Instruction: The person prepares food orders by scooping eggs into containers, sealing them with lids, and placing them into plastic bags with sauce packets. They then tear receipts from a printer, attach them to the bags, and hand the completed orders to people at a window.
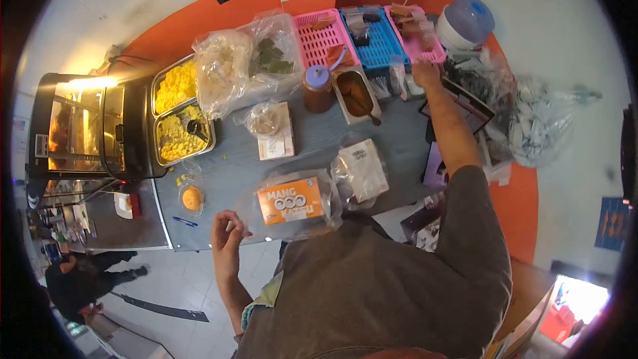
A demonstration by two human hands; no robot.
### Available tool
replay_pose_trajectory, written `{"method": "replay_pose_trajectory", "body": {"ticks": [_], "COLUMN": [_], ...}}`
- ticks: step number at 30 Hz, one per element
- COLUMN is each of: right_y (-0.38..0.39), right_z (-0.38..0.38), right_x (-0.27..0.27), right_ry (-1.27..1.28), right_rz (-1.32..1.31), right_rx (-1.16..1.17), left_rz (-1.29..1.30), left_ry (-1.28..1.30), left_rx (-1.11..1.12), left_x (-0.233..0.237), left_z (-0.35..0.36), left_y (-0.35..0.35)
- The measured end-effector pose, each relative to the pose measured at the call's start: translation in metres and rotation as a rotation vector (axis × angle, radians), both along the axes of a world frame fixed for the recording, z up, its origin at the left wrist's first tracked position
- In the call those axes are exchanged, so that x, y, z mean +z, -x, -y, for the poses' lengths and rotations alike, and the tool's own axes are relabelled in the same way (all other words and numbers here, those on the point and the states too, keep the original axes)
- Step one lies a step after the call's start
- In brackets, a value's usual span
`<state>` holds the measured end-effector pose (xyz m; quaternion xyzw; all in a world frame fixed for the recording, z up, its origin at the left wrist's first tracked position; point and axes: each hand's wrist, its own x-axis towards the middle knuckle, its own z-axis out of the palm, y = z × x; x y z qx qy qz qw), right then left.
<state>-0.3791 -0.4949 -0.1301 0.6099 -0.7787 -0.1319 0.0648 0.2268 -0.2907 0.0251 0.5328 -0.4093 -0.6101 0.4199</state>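
At the front edge of the table, my left hand (229, 229) has curled fingers beside an orange-and-white box (290, 201) in a clear plastic bag; whether it pinches anything is unclear. My right arm stretches to the back right, where my right hand (426, 74) is at the front edge of a pink basket (419, 43) holding small packets. Its fingers are blurred, so what they touch is hidden. A white box (362, 169) in plastic lies right of the orange one. Behind them stand a sauce bottle (318, 96) and a metal sauce tray (345, 114).
Two metal trays of yellow food (179, 134) stand left, near a lit display cabinet (83, 126). A blue basket (374, 50), another pink basket (319, 34) and plastic bags (226, 70) line the back. Another person (80, 282) is at the lower left.
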Motion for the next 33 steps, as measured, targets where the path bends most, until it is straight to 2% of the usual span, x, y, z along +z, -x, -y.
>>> {"method": "replay_pose_trajectory", "body": {"ticks": [2,3,5,6,8,9,11,14,15,17,18,20,23,27,29,30,32,33], "right_y": [0.019,0.019,0.014,0.021,0.047,0.057,0.08,0.119,0.104,0.067,0.06,0.049,0.039,0.013,0.016,0.024,0.037,0.03], "right_z": [-0.002,0.006,0.021,0.029,0.052,0.056,0.063,0.081,0.076,0.059,0.055,0.048,0.046,0.03,0.02,0.02,0.021,0.023], "right_x": [-0.032,-0.024,0.011,0.024,0.042,0.04,0.034,-0.042,-0.034,-0.023,-0.017,-0.008,-0.016,0.01,0.006,-0.003,-0.017,0.0], "right_ry": [0.182,0.182,-0.068,-0.075,-0.255,-0.26,0.099,0.228,0.228,-0.255,-0.255,-0.569,-0.585,-0.571,-0.359,-0.359,-0.292,-0.285], "right_rz": [-0.135,-0.133,-0.019,-0.015,0.42,0.422,1.046,1.114,1.114,0.491,0.492,0.257,0.241,0.279,0.33,0.328,0.127,0.122], "right_rx": [0.202,0.215,0.109,0.116,0.007,0.009,-0.012,0.038,0.042,0.066,0.069,0.058,0.01,0.047,0.166,0.17,0.138,0.145], "left_rz": [-0.002,0.042,0.032,0.021,0.046,0.069,0.073,0.067,0.062,0.078,0.094,0.105,0.115,0.106,0.087,0.068,0.086,0.103], "left_ry": [-0.015,-0.013,-0.037,-0.06,-0.069,-0.072,-0.095,-0.112,-0.11,-0.101,-0.097,-0.109,-0.133,-0.136,-0.135,-0.135,-0.139,-0.142], "left_rx": [0.053,0.074,0.111,0.134,0.14,0.139,0.159,0.162,0.147,0.129,0.108,0.103,0.09,0.092,0.087,0.072,0.072,0.073], "left_x": [-0.005,-0.005,-0.003,-0.002,-0.008,-0.01,-0.007,-0.01,-0.012,-0.012,-0.012,-0.012,-0.013,-0.015,-0.015,-0.016,-0.016,-0.017], "left_z": [0.0,0.001,0.003,0.004,0.008,0.01,0.015,0.022,0.023,0.025,0.025,0.024,0.02,0.014,0.012,0.009,0.005,0.003], "left_y": [0.004,0.008,0.016,0.019,0.018,0.017,0.02,0.022,0.023,0.026,0.027,0.027,0.029,0.03,0.029,0.028,0.025,0.024]}}
